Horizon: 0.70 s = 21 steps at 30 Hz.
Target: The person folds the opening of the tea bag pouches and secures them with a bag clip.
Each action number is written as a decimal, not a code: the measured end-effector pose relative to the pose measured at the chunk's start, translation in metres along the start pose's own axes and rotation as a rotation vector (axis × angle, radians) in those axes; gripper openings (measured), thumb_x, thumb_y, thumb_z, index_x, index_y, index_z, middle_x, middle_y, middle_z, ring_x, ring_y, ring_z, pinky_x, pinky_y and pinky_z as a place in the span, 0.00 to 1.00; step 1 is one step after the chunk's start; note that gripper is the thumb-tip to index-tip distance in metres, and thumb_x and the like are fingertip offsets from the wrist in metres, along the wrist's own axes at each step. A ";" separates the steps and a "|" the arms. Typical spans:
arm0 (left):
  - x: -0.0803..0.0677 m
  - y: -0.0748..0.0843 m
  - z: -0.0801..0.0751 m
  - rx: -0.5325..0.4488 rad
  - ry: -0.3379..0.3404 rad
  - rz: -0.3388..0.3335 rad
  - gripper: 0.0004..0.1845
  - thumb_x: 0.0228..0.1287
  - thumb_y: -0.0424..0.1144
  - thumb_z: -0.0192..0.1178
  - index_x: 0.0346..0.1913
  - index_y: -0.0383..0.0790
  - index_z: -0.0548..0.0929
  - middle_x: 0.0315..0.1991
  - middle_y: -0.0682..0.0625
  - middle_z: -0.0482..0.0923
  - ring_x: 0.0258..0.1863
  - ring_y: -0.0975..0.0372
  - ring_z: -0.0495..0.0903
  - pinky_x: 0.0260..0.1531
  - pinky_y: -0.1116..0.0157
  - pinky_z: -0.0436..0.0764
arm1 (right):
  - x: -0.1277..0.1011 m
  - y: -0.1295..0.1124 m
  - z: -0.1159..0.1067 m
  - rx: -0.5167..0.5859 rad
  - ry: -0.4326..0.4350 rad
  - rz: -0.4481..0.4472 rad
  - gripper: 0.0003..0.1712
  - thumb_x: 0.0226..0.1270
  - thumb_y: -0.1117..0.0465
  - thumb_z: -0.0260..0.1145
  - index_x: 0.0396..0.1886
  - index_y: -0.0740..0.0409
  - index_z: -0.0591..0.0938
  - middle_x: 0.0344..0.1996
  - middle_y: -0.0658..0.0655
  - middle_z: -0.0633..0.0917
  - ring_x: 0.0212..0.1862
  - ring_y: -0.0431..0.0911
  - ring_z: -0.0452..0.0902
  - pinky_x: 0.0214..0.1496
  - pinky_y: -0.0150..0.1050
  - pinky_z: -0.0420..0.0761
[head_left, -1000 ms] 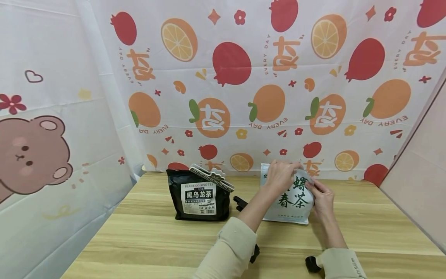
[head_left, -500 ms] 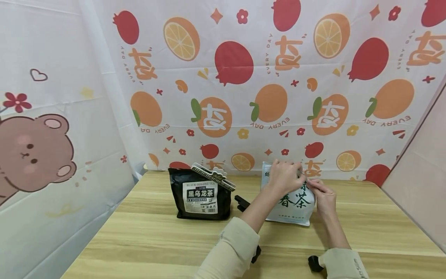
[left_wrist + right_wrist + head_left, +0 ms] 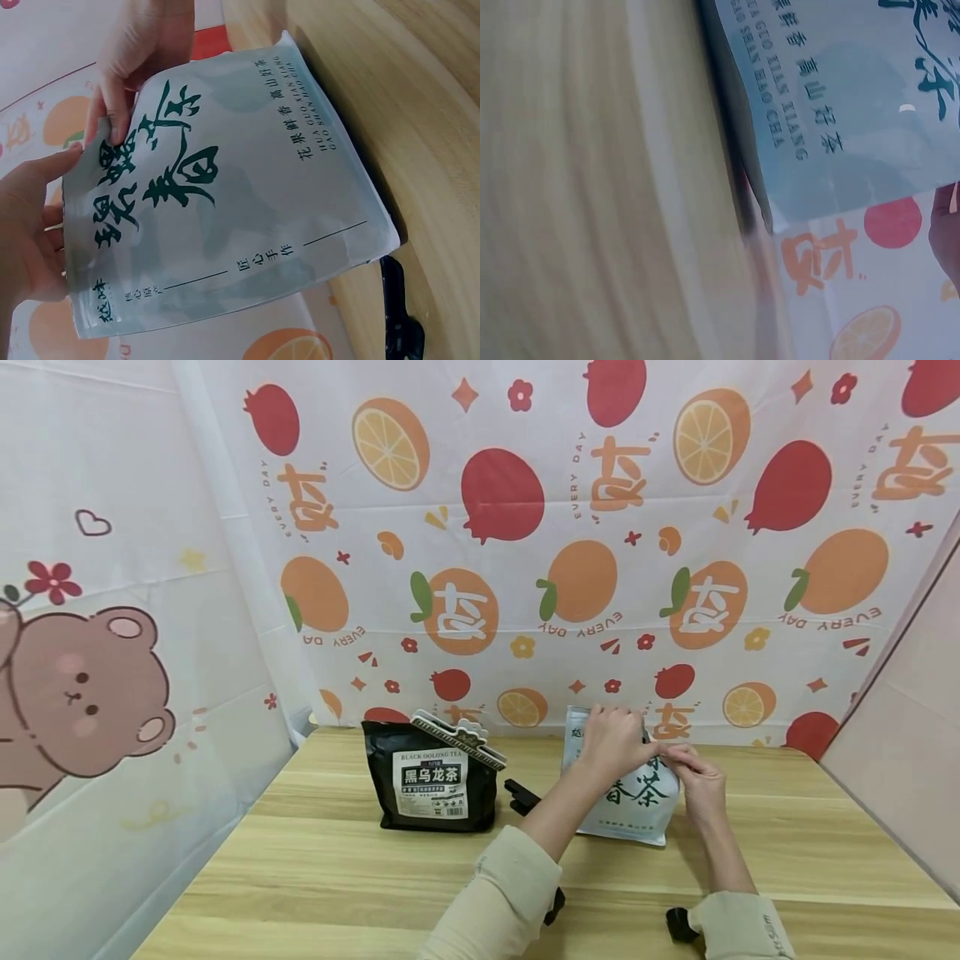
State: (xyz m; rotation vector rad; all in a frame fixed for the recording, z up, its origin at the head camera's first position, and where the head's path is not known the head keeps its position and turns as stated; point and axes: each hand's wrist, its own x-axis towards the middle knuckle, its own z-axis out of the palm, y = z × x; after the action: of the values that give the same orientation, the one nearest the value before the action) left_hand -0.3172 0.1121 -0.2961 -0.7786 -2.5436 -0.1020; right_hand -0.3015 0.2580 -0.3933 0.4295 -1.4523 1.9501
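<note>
A pale blue-green tea pouch (image 3: 630, 814) with dark green Chinese characters stands upright on the table. My left hand (image 3: 613, 739) grips its top edge, thumb toward the right. At the upper right corner my right hand (image 3: 703, 785) pinches the edge, its fingertips right by the left thumb. In the left wrist view, the left hand (image 3: 26, 232) and the right hand (image 3: 146, 52) hold the pouch (image 3: 247, 172) along its top. The right wrist view shows its lower front (image 3: 840, 157) and a bit of a hand (image 3: 946, 236) at the right border.
A black oolong tea pouch (image 3: 431, 785) stands to the left, a long ornate clip (image 3: 459, 741) slanting across its top. Behind my left forearm lies a black elongated object (image 3: 521, 797). A fruit-print cloth (image 3: 502, 593) hangs behind the wooden table (image 3: 315, 877).
My right hand's fingertips have moved up and closer to the left thumb along the pouch's top. The hands now cover more of the upper characters. The black pouch stays in place.
</note>
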 end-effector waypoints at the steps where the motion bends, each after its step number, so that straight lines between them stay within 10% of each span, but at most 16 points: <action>1: 0.000 0.000 -0.001 -0.003 -0.007 0.004 0.22 0.54 0.67 0.55 0.26 0.52 0.82 0.19 0.59 0.71 0.24 0.67 0.69 0.28 0.70 0.62 | 0.000 0.000 -0.002 0.003 -0.026 -0.005 0.17 0.56 0.85 0.55 0.32 0.68 0.86 0.31 0.53 0.84 0.39 0.42 0.78 0.41 0.28 0.75; 7: 0.001 -0.001 -0.003 -0.014 -0.023 0.019 0.23 0.50 0.66 0.59 0.16 0.51 0.74 0.12 0.59 0.64 0.18 0.67 0.64 0.25 0.71 0.59 | 0.001 -0.006 -0.012 0.076 -0.233 0.010 0.19 0.61 0.84 0.48 0.40 0.69 0.83 0.38 0.54 0.84 0.44 0.42 0.77 0.47 0.30 0.72; 13: 0.000 -0.001 -0.002 -0.049 -0.037 0.012 0.18 0.48 0.64 0.63 0.27 0.53 0.83 0.15 0.61 0.65 0.20 0.68 0.63 0.26 0.72 0.59 | 0.003 -0.013 -0.019 -0.026 -0.317 0.134 0.20 0.70 0.75 0.39 0.55 0.75 0.72 0.47 0.53 0.81 0.50 0.41 0.72 0.51 0.31 0.65; 21: 0.000 -0.004 0.000 -0.078 -0.024 0.023 0.20 0.46 0.61 0.65 0.39 0.55 0.86 0.19 0.62 0.74 0.19 0.70 0.64 0.26 0.74 0.59 | 0.005 -0.018 -0.024 -0.209 -0.329 0.347 0.17 0.70 0.69 0.51 0.44 0.47 0.82 0.42 0.43 0.81 0.46 0.36 0.73 0.47 0.27 0.68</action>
State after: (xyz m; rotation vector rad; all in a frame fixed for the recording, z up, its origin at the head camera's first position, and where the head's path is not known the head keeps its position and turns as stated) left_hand -0.3191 0.1088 -0.2956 -0.8440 -2.5654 -0.1863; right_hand -0.2900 0.2847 -0.3856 0.4404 -2.0351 2.0275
